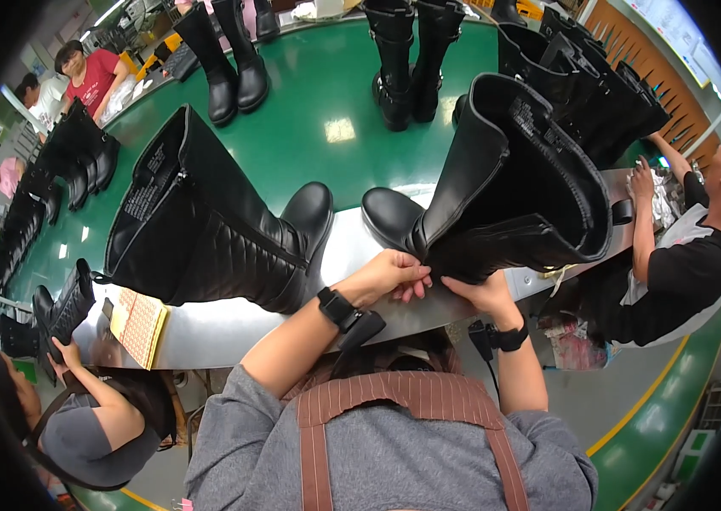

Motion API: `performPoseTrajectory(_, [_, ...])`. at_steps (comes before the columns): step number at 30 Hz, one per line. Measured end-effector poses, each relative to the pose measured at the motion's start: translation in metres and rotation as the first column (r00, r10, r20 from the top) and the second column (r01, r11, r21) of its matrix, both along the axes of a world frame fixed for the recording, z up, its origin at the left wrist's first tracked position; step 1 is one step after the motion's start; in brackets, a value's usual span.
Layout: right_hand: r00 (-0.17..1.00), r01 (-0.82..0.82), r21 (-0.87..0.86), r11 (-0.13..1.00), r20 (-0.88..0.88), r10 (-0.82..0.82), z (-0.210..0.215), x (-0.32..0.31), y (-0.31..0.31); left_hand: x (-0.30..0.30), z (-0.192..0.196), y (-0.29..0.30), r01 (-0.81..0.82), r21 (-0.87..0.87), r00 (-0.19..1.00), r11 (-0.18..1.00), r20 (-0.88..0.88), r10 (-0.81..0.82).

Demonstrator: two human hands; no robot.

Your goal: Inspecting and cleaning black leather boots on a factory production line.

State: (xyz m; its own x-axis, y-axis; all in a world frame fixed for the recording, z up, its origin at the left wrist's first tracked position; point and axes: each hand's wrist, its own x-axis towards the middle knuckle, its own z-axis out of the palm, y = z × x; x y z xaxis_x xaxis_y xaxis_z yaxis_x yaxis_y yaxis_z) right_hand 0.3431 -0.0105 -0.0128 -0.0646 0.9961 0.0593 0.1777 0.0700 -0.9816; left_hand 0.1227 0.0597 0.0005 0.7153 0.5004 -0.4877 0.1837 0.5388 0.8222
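A tall black boot [467,183] stands on the metal strip in front of me, toe pointing left and its wide shaft gaping toward me. At its ankle, my left hand [396,274] is closed in a pinch against the side; what lies between the fingertips is too small to make out. My right hand [486,296] grips the same boot low at the heel, thumb in front, other fingers partly hidden. To the left stands another tall black boot [233,226] with a quilted shaft and a long side zip, its toe pointing right. Neither hand touches it.
A yellow-edged pad [141,328] lies on the metal edge [207,336] at left. Buckled boots [394,68] and plain boots [228,68] stand on the green table [318,102]. Co-workers sit close by: one at left [97,417], one at right [688,255].
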Motion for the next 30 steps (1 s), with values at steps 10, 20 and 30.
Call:
performPoseTrajectory(10, [0.991, -0.110, -0.007, 0.994, -0.082, 0.109, -0.012, -0.004, 0.009, -0.006, 0.192, -0.020, -0.108, 0.342, 0.908, 0.933, 0.417, -0.047])
performPoseTrajectory(20, [0.998, -0.069, 0.081, 0.994, 0.005, 0.069, 0.003, -0.001, 0.006, -0.114, 0.092, -0.061, 0.149, 0.601, 0.984, 0.785, -0.171, -0.056])
performPoseTrajectory(30, [0.984, -0.176, -0.218, 0.960, -0.030, 0.174, 0.020, 0.004, 0.001, -0.228, 0.033, -0.103, 0.061, 0.760, 0.494, 0.648, -0.587, 0.642])
